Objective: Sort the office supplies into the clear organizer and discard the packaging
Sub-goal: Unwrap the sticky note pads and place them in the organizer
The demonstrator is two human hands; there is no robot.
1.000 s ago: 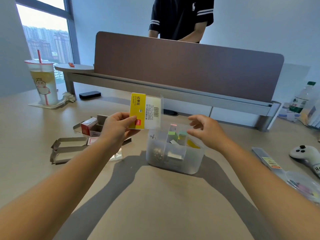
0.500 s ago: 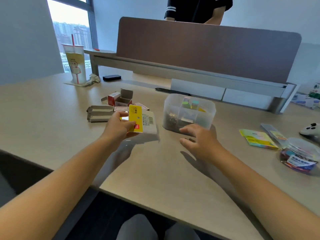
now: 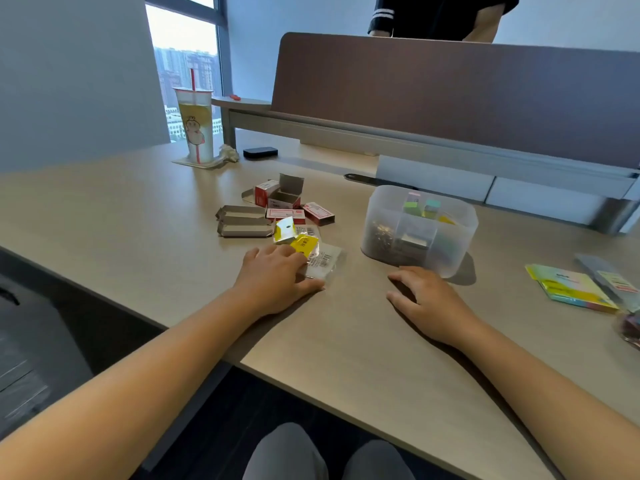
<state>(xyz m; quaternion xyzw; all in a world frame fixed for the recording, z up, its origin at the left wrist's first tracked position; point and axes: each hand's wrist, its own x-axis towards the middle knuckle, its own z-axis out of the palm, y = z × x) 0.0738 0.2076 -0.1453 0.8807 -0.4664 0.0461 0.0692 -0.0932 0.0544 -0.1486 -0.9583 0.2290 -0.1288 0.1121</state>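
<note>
Packaging, a clear wrapper with a yellow card, lies flat on the surface under the fingers of the left hand, whose grip is relaxed: fingers laid flat over the wrapper's near edge, pressing rather than pinching. Just beyond it sit emptied red and grey boxes. The clear organizer stands to the right, holding clips and coloured blocks. The right hand rests just before it, palm down, fingers loosely spread, holding nothing.
</note>
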